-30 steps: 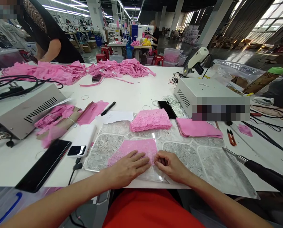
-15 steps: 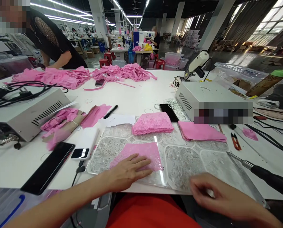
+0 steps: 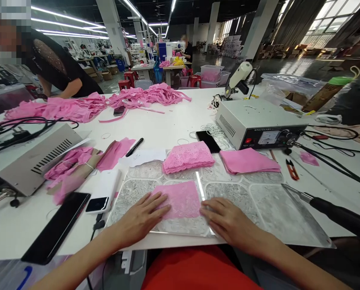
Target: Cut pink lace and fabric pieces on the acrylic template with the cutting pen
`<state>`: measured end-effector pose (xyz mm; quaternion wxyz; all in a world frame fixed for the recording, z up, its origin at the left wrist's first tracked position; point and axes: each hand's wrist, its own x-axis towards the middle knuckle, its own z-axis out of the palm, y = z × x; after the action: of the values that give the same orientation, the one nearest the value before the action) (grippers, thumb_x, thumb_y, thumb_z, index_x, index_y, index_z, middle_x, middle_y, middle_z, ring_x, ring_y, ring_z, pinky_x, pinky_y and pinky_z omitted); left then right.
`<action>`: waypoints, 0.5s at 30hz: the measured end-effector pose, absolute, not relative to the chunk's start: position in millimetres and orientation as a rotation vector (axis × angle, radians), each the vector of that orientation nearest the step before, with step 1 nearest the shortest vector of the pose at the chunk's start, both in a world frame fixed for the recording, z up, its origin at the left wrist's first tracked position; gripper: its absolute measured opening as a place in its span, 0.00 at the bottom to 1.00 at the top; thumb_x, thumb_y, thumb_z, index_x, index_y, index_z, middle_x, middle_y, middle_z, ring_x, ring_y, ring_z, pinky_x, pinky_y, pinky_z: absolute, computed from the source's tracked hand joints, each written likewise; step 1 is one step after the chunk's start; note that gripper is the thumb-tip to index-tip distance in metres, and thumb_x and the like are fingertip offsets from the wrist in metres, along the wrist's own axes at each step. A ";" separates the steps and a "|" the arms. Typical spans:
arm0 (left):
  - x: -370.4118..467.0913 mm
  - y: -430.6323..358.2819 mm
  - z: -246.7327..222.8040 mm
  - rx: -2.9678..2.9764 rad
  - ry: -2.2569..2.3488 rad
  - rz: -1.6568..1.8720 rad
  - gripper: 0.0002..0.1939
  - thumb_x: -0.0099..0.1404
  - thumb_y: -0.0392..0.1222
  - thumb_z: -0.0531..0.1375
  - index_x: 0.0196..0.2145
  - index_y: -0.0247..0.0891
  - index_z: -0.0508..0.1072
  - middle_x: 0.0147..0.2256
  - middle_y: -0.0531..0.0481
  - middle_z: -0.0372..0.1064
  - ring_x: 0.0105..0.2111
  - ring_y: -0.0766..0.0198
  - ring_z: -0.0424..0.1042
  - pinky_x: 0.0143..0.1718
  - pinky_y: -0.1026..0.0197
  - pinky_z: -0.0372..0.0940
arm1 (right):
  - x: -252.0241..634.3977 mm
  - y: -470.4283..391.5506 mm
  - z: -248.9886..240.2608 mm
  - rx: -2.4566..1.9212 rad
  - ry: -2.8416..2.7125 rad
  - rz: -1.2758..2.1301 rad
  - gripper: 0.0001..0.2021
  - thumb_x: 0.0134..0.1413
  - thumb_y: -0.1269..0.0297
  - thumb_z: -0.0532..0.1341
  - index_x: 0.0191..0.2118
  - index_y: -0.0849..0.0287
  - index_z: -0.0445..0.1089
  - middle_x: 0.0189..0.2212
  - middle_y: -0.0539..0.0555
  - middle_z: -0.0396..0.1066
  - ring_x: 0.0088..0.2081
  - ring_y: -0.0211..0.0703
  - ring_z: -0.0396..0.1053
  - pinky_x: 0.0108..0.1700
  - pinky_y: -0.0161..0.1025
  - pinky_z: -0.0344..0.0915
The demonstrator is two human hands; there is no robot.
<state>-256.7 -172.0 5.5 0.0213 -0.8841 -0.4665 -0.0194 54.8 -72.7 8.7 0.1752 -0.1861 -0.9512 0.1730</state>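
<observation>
A single pink lace fabric piece (image 3: 181, 199) lies flat on a clear, patterned plastic mat (image 3: 231, 193). Over its left edge rests my left hand (image 3: 143, 217), open with the fingers stretched out. My right hand (image 3: 228, 219) is at the piece's right edge, fingertips touching down there, fingers extended and slightly bent. Just beyond the piece sits a stack of pink lace pieces (image 3: 188, 157). To the right of that stack is a folded pile of plain pink fabric (image 3: 249, 160).
A hot-knife-like tool (image 3: 333, 217) with a black handle points in from the right, near orange snips (image 3: 292, 170). Grey power boxes (image 3: 261, 121) flank the work area. A power bank (image 3: 104, 191) and black phone (image 3: 56, 227) lie left. Across the table, a person (image 3: 59, 68) leans over pink fabric.
My left hand has slid left from the middle of the lace piece to its left edge. My right hand has come in from the lower right to the right edge. The view has shifted slightly.
</observation>
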 end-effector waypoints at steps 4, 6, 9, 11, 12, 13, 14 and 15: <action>-260.6 -172.5 6.2 -2.708 -1.409 -0.089 0.24 0.70 0.38 0.50 0.62 0.44 0.57 0.63 0.44 0.54 0.63 0.55 0.53 0.61 0.47 0.54 | 92.5 -85.0 34.8 -0.472 -2.869 0.780 0.11 0.61 0.70 0.53 0.35 0.56 0.73 0.34 0.55 0.74 0.41 0.45 0.71 0.43 0.42 0.70; -263.0 -171.6 7.0 -2.693 -1.379 -0.107 0.24 0.70 0.38 0.51 0.62 0.44 0.57 0.63 0.45 0.54 0.62 0.55 0.54 0.61 0.48 0.54 | 109.4 -85.7 46.9 -0.586 -2.897 0.965 0.15 0.62 0.67 0.52 0.26 0.55 0.71 0.24 0.52 0.71 0.30 0.40 0.70 0.35 0.38 0.70; -265.2 -169.8 7.0 -2.669 -1.335 -0.111 0.24 0.69 0.37 0.51 0.62 0.45 0.57 0.63 0.46 0.54 0.62 0.55 0.55 0.61 0.48 0.53 | 112.0 -71.7 45.4 -0.812 -2.715 0.828 0.13 0.63 0.67 0.51 0.34 0.55 0.73 0.32 0.54 0.75 0.35 0.43 0.73 0.38 0.41 0.71; -265.7 -168.8 6.5 -2.652 -1.321 -0.113 0.24 0.69 0.37 0.51 0.62 0.45 0.57 0.63 0.47 0.54 0.62 0.56 0.55 0.61 0.49 0.53 | 97.1 -51.2 32.6 -0.848 -2.598 0.647 0.14 0.62 0.68 0.51 0.45 0.54 0.72 0.43 0.56 0.75 0.45 0.48 0.72 0.46 0.46 0.71; -265.6 -168.4 6.2 -2.641 -1.320 -0.111 0.25 0.69 0.37 0.51 0.62 0.45 0.57 0.63 0.47 0.54 0.62 0.56 0.55 0.61 0.50 0.53 | 86.0 -38.6 24.8 -0.830 -2.575 0.593 0.15 0.62 0.68 0.50 0.48 0.54 0.71 0.46 0.56 0.74 0.48 0.49 0.71 0.49 0.48 0.70; -265.4 -168.2 6.1 -2.632 -1.316 -0.106 0.25 0.69 0.37 0.50 0.63 0.46 0.56 0.63 0.48 0.54 0.62 0.57 0.55 0.62 0.50 0.53 | 73.8 -25.5 17.4 -0.814 -2.567 0.556 0.17 0.62 0.69 0.49 0.50 0.53 0.70 0.49 0.56 0.72 0.50 0.49 0.69 0.51 0.49 0.69; -265.1 -168.0 6.1 -2.623 -1.313 -0.099 0.25 0.70 0.37 0.50 0.63 0.46 0.56 0.63 0.49 0.54 0.62 0.57 0.55 0.61 0.51 0.53 | 61.7 -13.0 11.2 -0.811 -2.556 0.536 0.18 0.61 0.70 0.49 0.52 0.54 0.69 0.51 0.56 0.70 0.52 0.50 0.68 0.52 0.50 0.68; -264.7 -167.8 6.4 -2.615 -1.307 -0.096 0.25 0.70 0.37 0.50 0.63 0.47 0.55 0.62 0.49 0.55 0.62 0.58 0.55 0.61 0.52 0.53 | 51.0 -2.3 7.0 -0.815 -2.541 0.521 0.19 0.60 0.70 0.49 0.52 0.54 0.69 0.53 0.56 0.69 0.53 0.50 0.67 0.54 0.51 0.67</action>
<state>-264.7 -167.8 6.4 0.1080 -0.8887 -0.4444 -0.0325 51.0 -2.3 7.0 0.2099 -0.2930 -0.9137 0.1875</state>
